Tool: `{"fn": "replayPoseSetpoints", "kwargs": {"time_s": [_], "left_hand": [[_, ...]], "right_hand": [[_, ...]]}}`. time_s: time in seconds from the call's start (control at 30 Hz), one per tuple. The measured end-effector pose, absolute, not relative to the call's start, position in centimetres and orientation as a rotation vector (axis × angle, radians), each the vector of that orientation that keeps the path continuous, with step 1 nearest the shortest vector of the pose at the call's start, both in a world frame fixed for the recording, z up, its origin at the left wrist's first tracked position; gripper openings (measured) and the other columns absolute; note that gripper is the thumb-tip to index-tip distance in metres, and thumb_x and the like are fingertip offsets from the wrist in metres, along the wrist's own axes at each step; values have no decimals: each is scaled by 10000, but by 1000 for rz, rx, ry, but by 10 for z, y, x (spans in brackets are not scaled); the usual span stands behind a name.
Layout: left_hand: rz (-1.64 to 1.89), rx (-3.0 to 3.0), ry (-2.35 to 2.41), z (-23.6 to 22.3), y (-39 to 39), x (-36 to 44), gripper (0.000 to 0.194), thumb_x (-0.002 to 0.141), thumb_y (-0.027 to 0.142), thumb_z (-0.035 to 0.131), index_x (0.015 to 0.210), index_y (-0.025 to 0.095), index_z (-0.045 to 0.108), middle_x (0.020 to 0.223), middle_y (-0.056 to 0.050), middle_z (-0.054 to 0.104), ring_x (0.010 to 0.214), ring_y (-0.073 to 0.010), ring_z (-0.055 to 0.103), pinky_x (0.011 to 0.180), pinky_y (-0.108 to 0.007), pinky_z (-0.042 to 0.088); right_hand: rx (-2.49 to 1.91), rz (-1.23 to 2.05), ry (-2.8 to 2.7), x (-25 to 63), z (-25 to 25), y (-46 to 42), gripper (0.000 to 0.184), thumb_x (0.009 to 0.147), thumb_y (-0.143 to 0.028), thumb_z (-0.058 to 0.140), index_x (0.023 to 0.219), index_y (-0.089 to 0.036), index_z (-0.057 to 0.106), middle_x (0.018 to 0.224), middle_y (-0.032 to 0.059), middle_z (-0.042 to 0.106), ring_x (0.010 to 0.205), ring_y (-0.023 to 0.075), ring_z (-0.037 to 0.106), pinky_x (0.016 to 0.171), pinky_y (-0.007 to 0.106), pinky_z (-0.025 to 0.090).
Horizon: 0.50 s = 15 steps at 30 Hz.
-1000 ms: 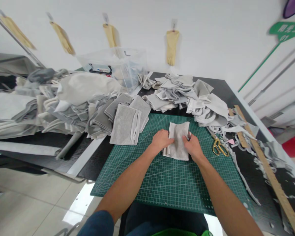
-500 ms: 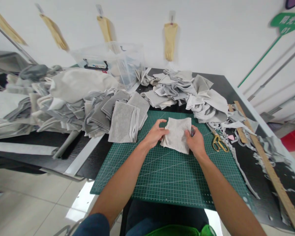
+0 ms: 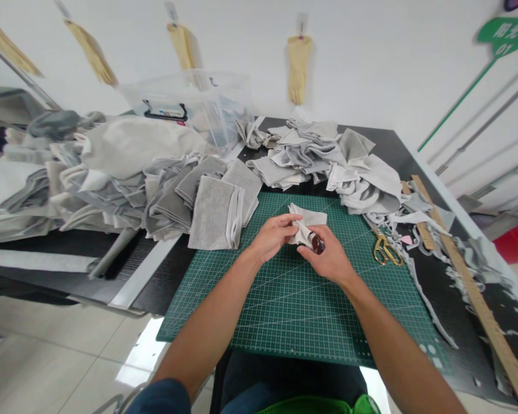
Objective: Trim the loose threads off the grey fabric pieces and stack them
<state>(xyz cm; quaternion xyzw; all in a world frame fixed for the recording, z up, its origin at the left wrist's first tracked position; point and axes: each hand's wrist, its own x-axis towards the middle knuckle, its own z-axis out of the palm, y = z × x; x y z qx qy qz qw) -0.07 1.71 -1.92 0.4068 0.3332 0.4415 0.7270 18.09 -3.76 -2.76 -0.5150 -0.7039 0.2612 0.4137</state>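
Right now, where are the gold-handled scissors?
In the head view, the gold-handled scissors lie to the right of the right hand, at the right edge of the green cutting mat, beside pale fabric scraps.

We have one pale grey cloth (image 3: 314, 218): near part crumpled and pinched up, far part flatter, over the green mat (image 3: 285, 310). Our small dark tool (image 3: 318, 245), partly hidden, sits at its near right.

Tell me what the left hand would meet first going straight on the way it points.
The left hand would meet the pale cloth first; its fingers touch it now. Beyond that, the right hand lies near the line, but depth is unclear in this single view.
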Motion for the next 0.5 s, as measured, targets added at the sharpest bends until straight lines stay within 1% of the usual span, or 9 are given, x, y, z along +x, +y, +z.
{"fn": "replayPoseSetpoints", "kwargs": {"time_s": [0.07, 0.17, 0.2, 0.27, 0.3, 0.37, 0.4, 0.43, 0.5], "left_hand": [[976, 907, 706, -19, 16, 0, 429, 694, 144, 793, 1118, 122, 730, 916, -50, 699, 743, -104, 613, 670, -229, 440], [955, 977, 705, -23, 17, 1, 496, 660, 91, 765, 1151, 123, 703, 937, -55, 701, 777, -123, 631, 681, -237, 444], [939, 1019, 724, -25, 17, 1, 526, 641, 63, 747, 1159, 128, 692, 942, -53, 702, 795, -133, 640, 697, -244, 453], [882, 1143, 802, -30, 16, 2, 565, 617, 29, 695, 1169, 145, 676, 907, -38, 697, 798, -151, 643, 715, -266, 472], [847, 1242, 862, -31, 15, 3, 541, 620, 34, 677, 1147, 154, 682, 877, -30, 686, 795, -162, 640, 722, -281, 481], [805, 1528, 1031, -33, 13, 4, 384, 648, 92, 695, 1024, 170, 715, 872, -37, 664, 870, -206, 635, 796, -341, 509], [811, 1688, 1135, -32, 11, 4, 294, 659, 141, 729, 951, 177, 726, 937, -59, 664, 965, -244, 625, 874, -391, 511], [829, 1836, 1239, -31, 9, 4, 232, 662, 195, 768, 891, 184, 730, 1050, -86, 660, 1083, -288, 593, 961, -445, 488], [860, 2056, 1366, -27, 7, 4, 212, 663, 294, 824, 825, 199, 726, 1315, -115, 592, 1287, -364, 473, 1082, -526, 405]], "right_hand": [[-1293, 623, -1714, 181, -29, -37, 400, 848, -397, 704, 1196, -206, 648, 1151, 93, 656, 888, 211, 624, 755, 333, 521], [-1277, 643, -1669, 183, -28, -36, 245, 898, -348, 638, 1091, -206, 684, 1035, 60, 666, 828, 187, 609, 746, 318, 492], [-1279, 659, -1659, 183, -28, -36, 214, 914, -345, 616, 1055, -205, 694, 988, 49, 668, 802, 179, 601, 739, 313, 481], [-1308, 702, -1619, 184, -28, -35, 217, 936, -366, 592, 1010, -203, 714, 906, 32, 673, 761, 171, 588, 719, 304, 461], [-1333, 729, -1585, 184, -29, -34, 236, 939, -389, 594, 1003, -202, 723, 870, 26, 678, 743, 169, 583, 705, 300, 454], [-1377, 790, -1514, 184, -31, -33, 275, 932, -436, 613, 992, -197, 736, 800, 12, 677, 695, 163, 564, 667, 291, 437], [-1389, 816, -1489, 184, -32, -33, 290, 924, -455, 625, 980, -194, 740, 771, 6, 673, 672, 158, 550, 647, 286, 428], [-1394, 838, -1472, 184, -33, -32, 302, 914, -470, 638, 969, -192, 742, 749, 0, 666, 653, 152, 535, 632, 281, 418], [-1394, 858, -1453, 184, -34, -31, 320, 901, -497, 658, 921, -188, 738, 714, -11, 639, 631, 141, 504, 616, 272, 401]]}}
